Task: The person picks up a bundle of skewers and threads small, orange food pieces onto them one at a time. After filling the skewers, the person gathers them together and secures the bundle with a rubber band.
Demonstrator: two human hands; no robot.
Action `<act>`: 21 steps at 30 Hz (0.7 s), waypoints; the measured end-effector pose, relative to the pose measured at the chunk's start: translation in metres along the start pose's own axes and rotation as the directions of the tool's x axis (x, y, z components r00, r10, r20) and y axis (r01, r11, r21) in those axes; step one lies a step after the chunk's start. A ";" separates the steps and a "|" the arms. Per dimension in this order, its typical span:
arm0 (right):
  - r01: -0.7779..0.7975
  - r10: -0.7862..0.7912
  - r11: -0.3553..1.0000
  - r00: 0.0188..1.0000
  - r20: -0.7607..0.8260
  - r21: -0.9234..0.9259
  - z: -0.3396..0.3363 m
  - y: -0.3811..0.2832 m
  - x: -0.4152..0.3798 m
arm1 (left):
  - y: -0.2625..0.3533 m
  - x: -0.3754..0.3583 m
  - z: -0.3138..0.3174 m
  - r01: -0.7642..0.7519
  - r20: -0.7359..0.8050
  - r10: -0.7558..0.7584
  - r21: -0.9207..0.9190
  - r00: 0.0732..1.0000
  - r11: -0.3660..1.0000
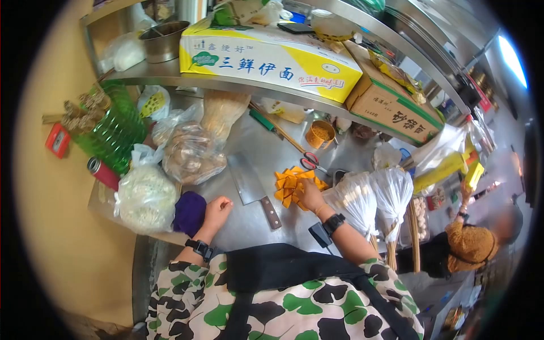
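My right hand (309,194) reaches into a pile of flat orange strips (289,184) on the steel counter, its fingers closed on some of them. Left of the pile lies a cleaver (247,182) with a wooden handle pointing toward me. My left hand (217,212) rests on the counter with its fingers curled in and nothing visible in them. It is beside a dark purple bundle (190,213), close to the cleaver. Red-handled scissors (310,161) lie just behind the orange strips. A small tin (321,135) with orange-brown contents stands farther back.
Bagged food (146,195), a red can (103,173) and a green plastic container (116,122) of sticks crowd the left. Plastic-covered skewer bundles (354,198) stand at right. Overhead, a shelf holds a yellow-and-white carton (266,59). Another person (470,243) stands far right.
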State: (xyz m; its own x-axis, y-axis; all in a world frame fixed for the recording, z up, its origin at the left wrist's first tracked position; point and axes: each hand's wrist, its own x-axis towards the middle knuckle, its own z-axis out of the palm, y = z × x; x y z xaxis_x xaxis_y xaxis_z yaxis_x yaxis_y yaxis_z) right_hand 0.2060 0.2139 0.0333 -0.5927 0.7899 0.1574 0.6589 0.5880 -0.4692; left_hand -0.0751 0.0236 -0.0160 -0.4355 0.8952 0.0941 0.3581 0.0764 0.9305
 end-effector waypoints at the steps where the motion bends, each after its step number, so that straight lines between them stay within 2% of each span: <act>1: 0.013 -0.013 1.000 1.000 0.004 0.007 -0.001 0.000 0.011 | 0.002 0.003 -0.005 -0.010 0.002 0.010 0.040 1.000 0.999; 5: -0.038 0.040 0.999 0.997 0.064 -0.037 -0.013 -0.002 0.067 | -0.001 0.010 -0.015 -0.099 0.003 0.101 0.185 0.995 0.978; 10: -0.137 0.143 0.982 0.989 0.038 -0.130 0.006 0.026 0.147 | -0.002 0.009 -0.014 -0.220 0.063 0.211 0.329 0.975 0.918; 12: -0.200 0.207 0.972 0.977 0.045 -0.124 0.022 0.041 0.176 | -0.001 0.010 -0.014 -0.202 0.088 0.183 0.340 0.979 0.918; 15: -0.203 0.204 0.946 0.979 -0.024 -0.253 0.045 0.062 0.201 | -0.002 0.013 -0.015 -0.186 0.098 0.163 0.321 0.982 0.929; 16: -0.172 0.189 0.942 0.981 0.034 -0.289 0.041 0.057 0.204 | -0.002 0.014 -0.015 -0.180 0.102 0.155 0.306 0.983 0.935; 19: -0.215 0.266 0.893 0.961 0.079 -0.396 0.050 0.050 0.214 | -0.002 0.016 -0.014 -0.176 0.102 0.152 0.287 0.983 0.942; 21: -0.157 0.228 0.887 0.967 0.116 -0.435 0.049 0.049 0.219 | 0.003 0.019 -0.015 -0.184 0.090 0.165 0.278 0.982 0.943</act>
State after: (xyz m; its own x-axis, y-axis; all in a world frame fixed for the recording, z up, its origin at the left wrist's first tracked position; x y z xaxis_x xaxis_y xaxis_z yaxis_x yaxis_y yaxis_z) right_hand 0.0859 0.4075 0.0018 -0.4766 0.8773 -0.0561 0.8787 0.4732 -0.0633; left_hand -0.0947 0.0343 -0.0066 -0.2945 0.9312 0.2146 0.6471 0.0291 0.7618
